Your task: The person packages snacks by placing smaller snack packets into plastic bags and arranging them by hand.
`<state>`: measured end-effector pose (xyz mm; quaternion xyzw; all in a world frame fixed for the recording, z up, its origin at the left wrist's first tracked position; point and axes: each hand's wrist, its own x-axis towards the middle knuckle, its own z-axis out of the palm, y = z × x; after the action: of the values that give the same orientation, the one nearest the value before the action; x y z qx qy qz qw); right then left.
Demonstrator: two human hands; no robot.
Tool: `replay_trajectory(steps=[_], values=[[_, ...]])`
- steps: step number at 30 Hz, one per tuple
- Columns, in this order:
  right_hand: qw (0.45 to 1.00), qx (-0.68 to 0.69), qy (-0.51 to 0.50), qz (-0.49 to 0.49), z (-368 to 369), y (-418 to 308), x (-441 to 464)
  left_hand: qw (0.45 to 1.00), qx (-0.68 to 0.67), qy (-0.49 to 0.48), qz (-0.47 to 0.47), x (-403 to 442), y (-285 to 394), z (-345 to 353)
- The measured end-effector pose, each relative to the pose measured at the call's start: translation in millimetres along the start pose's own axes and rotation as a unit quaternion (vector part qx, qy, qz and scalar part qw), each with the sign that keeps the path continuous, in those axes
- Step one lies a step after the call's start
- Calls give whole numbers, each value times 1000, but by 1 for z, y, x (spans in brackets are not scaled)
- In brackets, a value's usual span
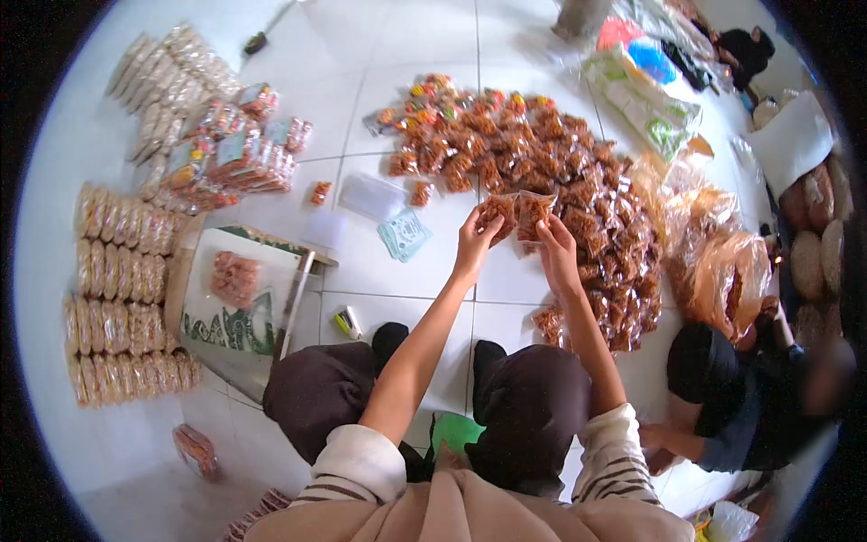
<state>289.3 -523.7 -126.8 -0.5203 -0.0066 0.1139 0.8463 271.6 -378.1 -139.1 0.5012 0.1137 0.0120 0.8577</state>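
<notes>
My left hand (480,231) is closed on a small clear packet of reddish-brown snack (502,210). Beside it, my right hand (556,237) pinches a second snack packet (535,213). The two packets are held up side by side, their edges close together; whether they touch I cannot tell. Just beyond and to the right of my hands lies a large heap of similar snack packets (560,149) on the floor. Left of my left hand are a stack of pale blue printed cards (404,236) and some clear plastic bags (372,196).
A green-and-white stapler (348,322) lies near my left knee. A low board (203,271) bears a filled bag (235,278). Rows of packed bags (126,271) line the left side. Right of the heap are large plastic sacks (731,280) and a seated person (750,397).
</notes>
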Motion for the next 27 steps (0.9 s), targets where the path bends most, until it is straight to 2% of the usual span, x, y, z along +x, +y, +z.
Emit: replay_trajectory(steps=[4,6,8,9,10,12,13,16,17,18,19,20,22,23,24,26,27], values=[[994,-30,-95,-44,59,-39,-4,999,-3,-18,45,-38,78,12],[974,-150,-139,-99,89,-53,-8,997,-5,-15,73,-49,101,6],[967,-158,-154,-130,123,-68,-18,994,34,3,101,-72,135,2],[956,-183,-170,-154,139,-74,-24,986,49,-27,159,-85,151,-1],[944,-207,-184,-178,154,-77,-29,983,51,-19,174,-92,161,-11],[924,-240,-212,-209,175,-70,-34,968,144,-43,203,-104,176,-34],[921,-260,-214,-195,187,-66,-39,975,136,-31,173,-118,187,-40],[905,-300,-244,-179,216,-61,-52,949,192,-24,250,-141,208,-68],[895,-303,-285,-160,225,-62,-54,932,235,-3,275,-142,211,-82],[884,-305,-325,-139,233,-61,-57,930,237,6,282,-145,212,-96],[892,-306,-313,-115,242,-63,-61,939,209,7,275,-155,216,-104],[888,-305,-324,-116,250,-64,-64,947,180,8,266,-164,220,-112],[851,-288,-388,-208,265,-65,-65,943,220,8,251,-173,227,-129],[839,-281,-440,-151,274,-66,-65,927,259,18,271,-176,226,-136],[837,-278,-448,-147,280,-58,-63,909,299,27,287,-179,224,-144],[812,-292,-500,-77,291,-40,-58,947,204,-23,246,-188,218,-157],[807,-330,-481,-89,294,-31,-58,950,208,-13,232,-192,215,-164]])
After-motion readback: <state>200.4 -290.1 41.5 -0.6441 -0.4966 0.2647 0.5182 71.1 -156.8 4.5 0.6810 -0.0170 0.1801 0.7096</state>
